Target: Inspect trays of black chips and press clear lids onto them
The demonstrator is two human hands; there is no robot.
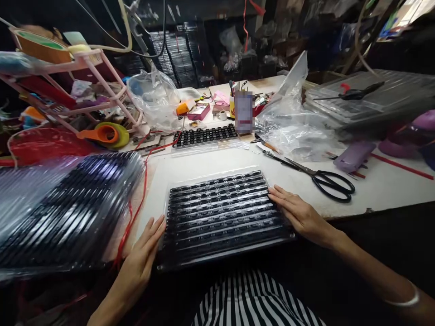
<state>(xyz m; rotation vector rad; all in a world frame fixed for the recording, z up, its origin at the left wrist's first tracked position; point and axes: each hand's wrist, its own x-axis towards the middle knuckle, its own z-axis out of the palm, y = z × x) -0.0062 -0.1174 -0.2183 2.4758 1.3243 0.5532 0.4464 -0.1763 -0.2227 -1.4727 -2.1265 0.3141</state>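
Observation:
In front of me on the white tabletop lies a clear plastic tray [217,217] with rows of small black parts under a shiny cover. Its near edge reaches out to the table's front. My left hand [144,246] rests along the tray's left side, fingers stretched out and touching it. Against the right side, the straight fingers of my right hand [295,213] lie at the tray's edge. Neither hand is closed around anything. The thumbs are mostly hidden.
Black-handled scissors [322,179] lie on the right. At left is a blurred stack of similar trays [68,213], with a red string [131,226] beside it. A strip of black parts [205,135], a phone [244,113], plastic bags [292,131] and a pink rack [98,86] stand farther back.

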